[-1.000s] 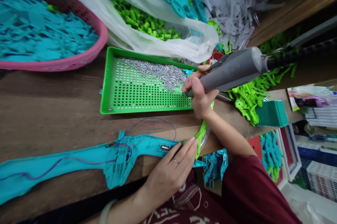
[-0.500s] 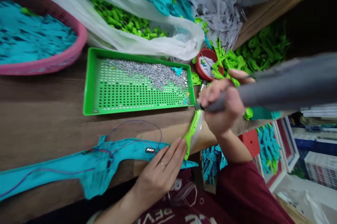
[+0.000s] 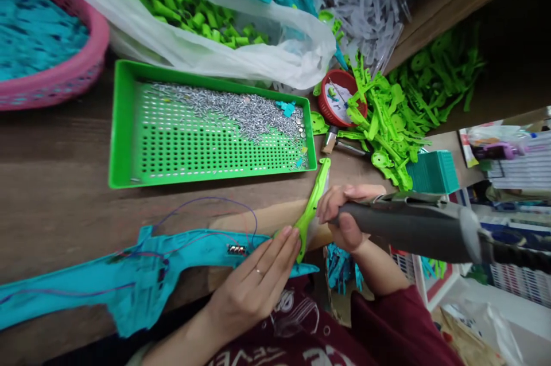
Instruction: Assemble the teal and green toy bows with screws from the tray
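Since half a second ago, the right hand (image 3: 344, 218) has brought the long grey electric screwdriver (image 3: 413, 227) down from beside the tray's corner toward the near table edge, and its tip now meets the bright green curved plastic piece (image 3: 313, 205), low on its length. That hand is wrapped tight around the tool's barrel, thumb underneath, fingers over the top. The left hand (image 3: 253, 285) has hardly shifted: it lies flat, fingers stretched out and together, with a ring on one finger, pressing down on the long teal plastic shell (image 3: 142, 271) where it joins the green piece. It grips nothing; it only bears down. The shell lies lengthwise along the near edge of the dark wooden table (image 3: 55, 182), running off to the left, with thin purple and red wires (image 3: 206, 211) looping over it and a small metal part (image 3: 236, 249) set in it just beside the fingertips.

Behind these stands the flat green perforated tray (image 3: 129, 125), with a heap of small silver screws (image 3: 241, 111) spread along its far side and right end. To its right sit a small red round dish (image 3: 333, 116) and a pile of loose green plastic parts (image 3: 400, 119). Farther back, a clear plastic bag (image 3: 241, 62) holds small green tube pieces. A pink woven basket (image 3: 64, 76) of teal parts stands at far left.
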